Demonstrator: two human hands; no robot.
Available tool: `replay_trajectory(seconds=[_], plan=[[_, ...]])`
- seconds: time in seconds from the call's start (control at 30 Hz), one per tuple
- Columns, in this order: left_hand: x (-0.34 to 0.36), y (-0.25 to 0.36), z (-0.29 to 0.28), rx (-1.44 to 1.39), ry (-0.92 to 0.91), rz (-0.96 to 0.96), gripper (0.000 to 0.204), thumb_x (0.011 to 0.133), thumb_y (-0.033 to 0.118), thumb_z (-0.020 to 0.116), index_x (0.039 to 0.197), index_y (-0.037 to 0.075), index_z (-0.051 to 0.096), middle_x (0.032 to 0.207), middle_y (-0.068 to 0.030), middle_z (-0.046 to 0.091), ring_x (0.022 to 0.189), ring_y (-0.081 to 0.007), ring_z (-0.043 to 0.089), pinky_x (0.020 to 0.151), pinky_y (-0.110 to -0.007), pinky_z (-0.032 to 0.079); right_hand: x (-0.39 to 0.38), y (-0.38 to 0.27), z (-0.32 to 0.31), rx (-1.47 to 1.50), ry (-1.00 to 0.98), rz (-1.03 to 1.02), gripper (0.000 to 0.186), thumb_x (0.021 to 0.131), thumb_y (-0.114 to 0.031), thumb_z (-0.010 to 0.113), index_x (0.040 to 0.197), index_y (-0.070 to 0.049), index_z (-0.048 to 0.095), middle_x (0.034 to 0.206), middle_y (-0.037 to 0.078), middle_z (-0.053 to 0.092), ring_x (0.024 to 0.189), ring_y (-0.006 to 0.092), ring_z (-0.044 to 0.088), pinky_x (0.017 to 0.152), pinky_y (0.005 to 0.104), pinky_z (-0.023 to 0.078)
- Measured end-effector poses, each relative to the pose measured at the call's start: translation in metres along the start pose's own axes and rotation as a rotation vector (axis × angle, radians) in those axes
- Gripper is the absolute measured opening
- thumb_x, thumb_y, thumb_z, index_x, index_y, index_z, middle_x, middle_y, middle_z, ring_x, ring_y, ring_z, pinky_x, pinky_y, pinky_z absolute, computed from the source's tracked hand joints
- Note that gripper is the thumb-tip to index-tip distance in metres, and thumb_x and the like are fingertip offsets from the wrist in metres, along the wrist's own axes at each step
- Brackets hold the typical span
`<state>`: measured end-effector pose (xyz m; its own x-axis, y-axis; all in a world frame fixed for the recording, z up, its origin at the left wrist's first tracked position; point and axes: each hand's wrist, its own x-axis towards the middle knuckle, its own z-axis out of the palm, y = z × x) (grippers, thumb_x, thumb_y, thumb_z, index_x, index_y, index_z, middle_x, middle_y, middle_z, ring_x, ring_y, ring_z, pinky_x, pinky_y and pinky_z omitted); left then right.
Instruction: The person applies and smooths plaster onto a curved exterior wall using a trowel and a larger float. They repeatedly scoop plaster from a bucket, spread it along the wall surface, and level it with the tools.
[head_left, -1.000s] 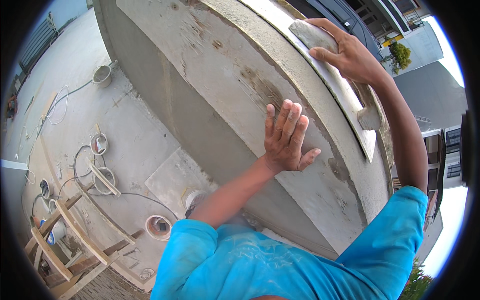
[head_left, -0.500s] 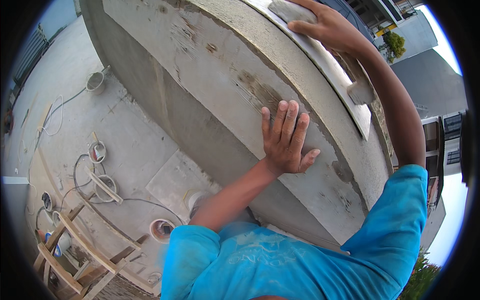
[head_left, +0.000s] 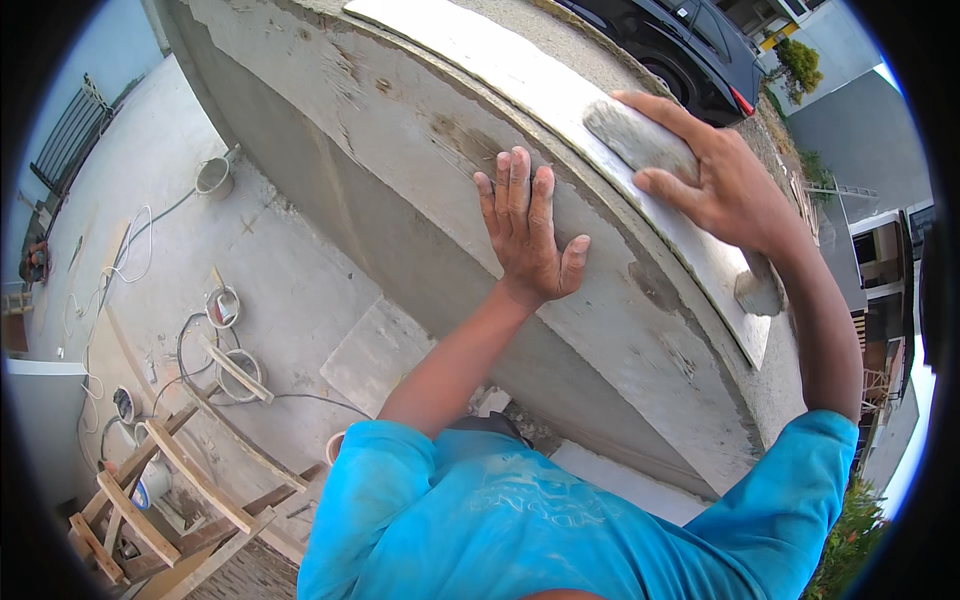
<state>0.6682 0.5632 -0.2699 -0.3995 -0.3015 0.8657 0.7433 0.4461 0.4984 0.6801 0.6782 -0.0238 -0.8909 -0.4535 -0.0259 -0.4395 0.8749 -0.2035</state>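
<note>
The fingers (head_left: pixel 515 195) of the left hand (head_left: pixel 528 235) are spread open and flat on the grey concrete wall (head_left: pixel 420 190), while to the right of it, on the top edge of this wall, the right hand (head_left: pixel 715 175) grips a grey mortar-covered float (head_left: pixel 640 140). The face of the wall near the left hand looks mostly smoothed, but darker rough patches remain, so I judge some finishing is left. The float is half hidden under the right hand, and its exact shape is hard to see.
</note>
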Motion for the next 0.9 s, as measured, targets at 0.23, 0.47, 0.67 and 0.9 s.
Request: replay_trajectory(seconds=[0.23, 0.47, 0.67, 0.9], plan=[[0.001, 0.0, 0.003, -0.041, 0.035, 0.003, 0.071, 0.101, 0.044, 0.034, 0.152, -0.004, 0.027, 0.157, -0.0298, 0.025, 0.15, -0.0428, 0.017, 0.12, -0.058, 0.004, -0.211, 0.027, -0.02, -0.021, -0.077, 0.368, 0.07, 0.076, -0.013, 0.077, 0.142, -0.012, 0.053, 0.126, 0.023, 0.064, 0.114, 0.0391, 0.062, 0.099, 0.0421, 0.048], [0.003, -0.001, -0.002, -0.031, 0.016, 0.034, 0.071, 0.101, 0.045, 0.034, 0.151, -0.006, 0.028, 0.157, -0.0308, 0.025, 0.149, -0.0453, 0.018, 0.119, -0.059, 0.005, -0.08, 0.041, -0.007, 0.018, 0.029, 0.118, 0.06, 0.086, -0.029, 0.069, 0.142, -0.014, 0.052, 0.125, 0.02, 0.065, 0.105, 0.0352, 0.068, 0.093, 0.0428, 0.051], [0.004, -0.002, -0.002, -0.003, 0.026, 0.049, 0.072, 0.102, 0.046, 0.033, 0.151, -0.006, 0.028, 0.157, -0.03, 0.024, 0.149, -0.0451, 0.017, 0.119, -0.059, 0.006, 0.158, 0.02, -0.022, -0.028, 0.007, 0.02, 0.06, 0.085, -0.03, 0.064, 0.14, -0.009, 0.051, 0.118, 0.024, 0.065, 0.096, 0.031, 0.068, 0.072, 0.0402, 0.057], [0.005, -0.004, -0.004, -0.015, 0.0, 0.055, 0.072, 0.103, 0.046, 0.03, 0.151, -0.007, 0.025, 0.159, -0.0282, 0.02, 0.15, -0.0436, 0.015, 0.119, -0.058, 0.009, 0.1, 0.04, -0.017, -0.031, 0.001, -0.052, 0.059, 0.088, -0.027, 0.063, 0.142, -0.007, 0.048, 0.122, 0.026, 0.063, 0.096, 0.0356, 0.067, 0.082, 0.0428, 0.055]])
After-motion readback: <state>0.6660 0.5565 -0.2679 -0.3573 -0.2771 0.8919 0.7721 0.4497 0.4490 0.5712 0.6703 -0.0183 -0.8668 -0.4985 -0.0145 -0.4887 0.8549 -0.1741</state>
